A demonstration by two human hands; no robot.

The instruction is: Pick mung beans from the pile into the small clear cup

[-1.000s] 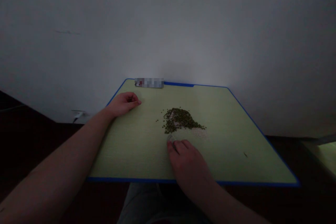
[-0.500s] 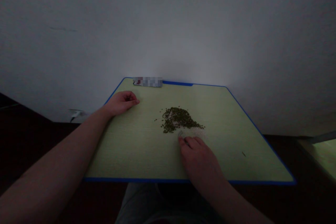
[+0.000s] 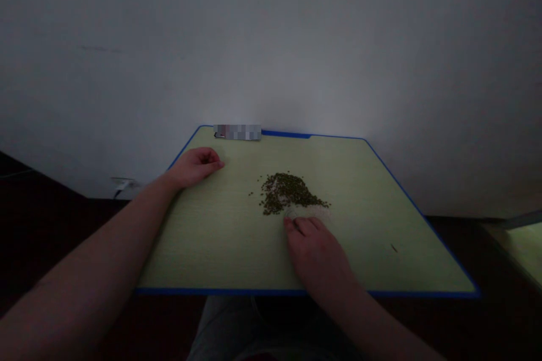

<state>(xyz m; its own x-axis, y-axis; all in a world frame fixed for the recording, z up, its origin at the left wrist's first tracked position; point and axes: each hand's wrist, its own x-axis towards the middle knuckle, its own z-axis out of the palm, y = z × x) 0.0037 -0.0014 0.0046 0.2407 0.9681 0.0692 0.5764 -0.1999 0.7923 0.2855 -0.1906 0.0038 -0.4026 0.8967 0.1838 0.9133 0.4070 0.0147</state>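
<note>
A heap of small dark green beans (image 3: 290, 193) mixed with pale grains lies near the middle of a light green desk (image 3: 228, 237) with a blue rim. A patch of pale grains (image 3: 315, 212) spreads at the heap's near right side. My right hand (image 3: 319, 256) rests on the desk just in front of the heap, fingers curled and pinched together at the pale grains; what they hold is too small to make out. My left hand (image 3: 195, 166) lies at the desk's far left corner, fingers loosely curled, nothing visible in it.
A small flat object (image 3: 237, 132) sits at the desk's far edge against the white wall. One stray bean (image 3: 394, 247) lies to the right. A second desk corner (image 3: 523, 245) shows at the far right. The floor around is dark.
My right hand moved right along the heap's near edge, from its left end to the pale grains, then edged slightly back left. My left hand stayed put.
</note>
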